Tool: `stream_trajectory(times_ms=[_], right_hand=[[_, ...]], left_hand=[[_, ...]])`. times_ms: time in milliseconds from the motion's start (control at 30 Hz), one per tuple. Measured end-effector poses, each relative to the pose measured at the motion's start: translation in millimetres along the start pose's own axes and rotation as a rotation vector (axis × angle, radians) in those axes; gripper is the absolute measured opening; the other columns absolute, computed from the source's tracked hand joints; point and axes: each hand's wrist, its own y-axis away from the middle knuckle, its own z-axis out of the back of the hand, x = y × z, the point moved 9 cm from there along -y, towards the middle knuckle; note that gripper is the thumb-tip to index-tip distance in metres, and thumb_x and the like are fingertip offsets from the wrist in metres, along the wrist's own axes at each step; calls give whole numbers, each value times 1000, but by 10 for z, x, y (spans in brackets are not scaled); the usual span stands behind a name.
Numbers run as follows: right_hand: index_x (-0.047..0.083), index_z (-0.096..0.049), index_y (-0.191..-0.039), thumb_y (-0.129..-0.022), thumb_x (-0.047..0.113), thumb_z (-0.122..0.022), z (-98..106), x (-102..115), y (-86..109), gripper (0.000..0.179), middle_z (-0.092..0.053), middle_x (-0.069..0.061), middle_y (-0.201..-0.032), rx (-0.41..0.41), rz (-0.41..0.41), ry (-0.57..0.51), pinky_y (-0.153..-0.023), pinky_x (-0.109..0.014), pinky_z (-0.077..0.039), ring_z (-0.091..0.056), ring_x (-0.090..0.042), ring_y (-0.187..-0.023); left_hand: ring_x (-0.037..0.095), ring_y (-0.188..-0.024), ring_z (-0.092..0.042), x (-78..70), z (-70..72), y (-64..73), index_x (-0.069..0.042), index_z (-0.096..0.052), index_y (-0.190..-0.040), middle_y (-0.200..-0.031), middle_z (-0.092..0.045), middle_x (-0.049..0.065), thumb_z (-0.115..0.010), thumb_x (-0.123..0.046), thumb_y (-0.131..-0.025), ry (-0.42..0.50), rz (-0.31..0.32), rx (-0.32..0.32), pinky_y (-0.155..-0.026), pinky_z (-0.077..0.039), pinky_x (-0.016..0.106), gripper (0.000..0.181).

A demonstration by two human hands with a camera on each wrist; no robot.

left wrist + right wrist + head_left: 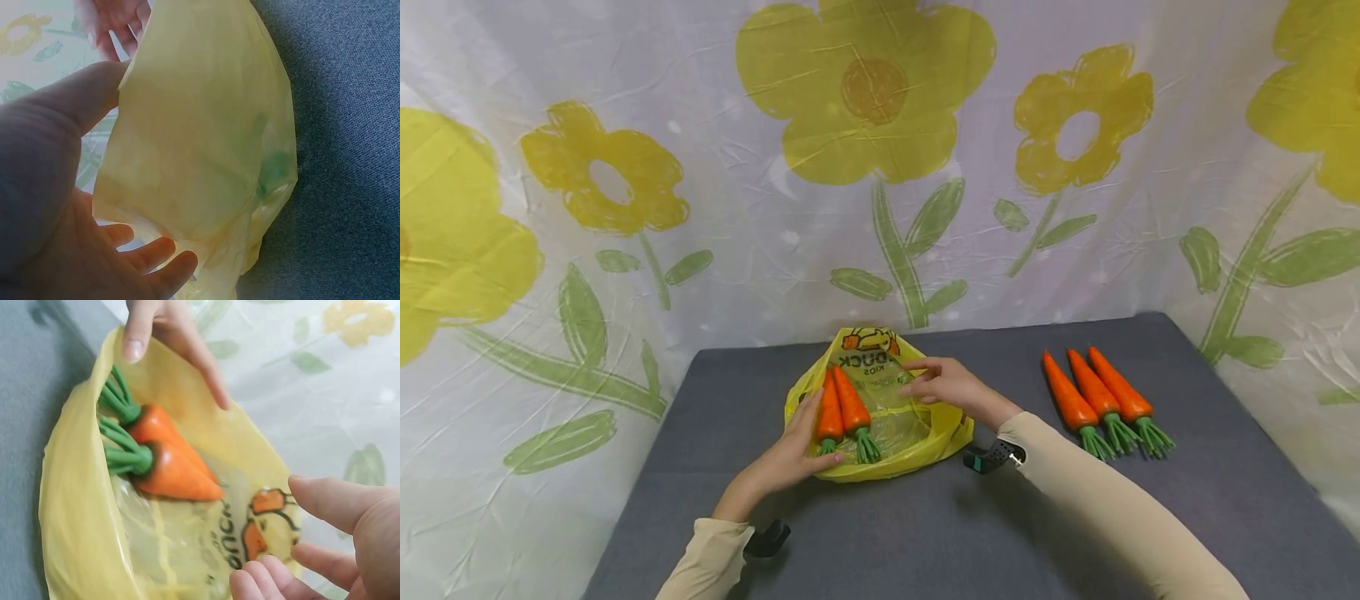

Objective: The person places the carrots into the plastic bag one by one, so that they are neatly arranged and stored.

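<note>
A yellow plastic bag (891,471) with a duck print lies on the grey table, its mouth spread wide. Two orange carrots (852,402) with green tops lie inside, side by side toward the left. My left hand (781,460) rests at the bag's left edge, thumb (135,347) over the rim by the carrot tops, fingers loosely spread. On the opposite side, my right hand (953,386) hovers over the bag's right part with relaxed fingers (325,565) and nothing in its grasp. From the left wrist, the bag's side (187,137) hides most of the carrots.
To the right on the grey table (887,550), three more carrots (1101,398) lie close together, tips pointing away and green tops toward me. Behind the table hangs a white cloth (737,233) printed with yellow flowers.
</note>
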Motion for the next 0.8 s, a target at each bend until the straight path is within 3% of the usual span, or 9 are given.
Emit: stream_trajectory(times_ms=[267,800], right_hand=[[12,-42,-150,-95,28,-67,429,-70,262,63,-60,-15,-124,-58,-32,38,-104,-50,-48,-58,-35,-120],[11,-32,-156,-95,42,-65,1292,-457,741,76,-42,-24,-152,-180,-78,107,-108,-50,-46,-51,-39,-132]], left_hand=[[47,-153,-3,17,-2,17,-9,4,-160,-166,7,24,-73,-38,-90,-8,15,-5,-114,-25,68,108],[45,-153,-2,19,2,24,-11,3,-161,-166,8,22,-72,-39,-90,-11,16,-3,-116,-24,66,107]])
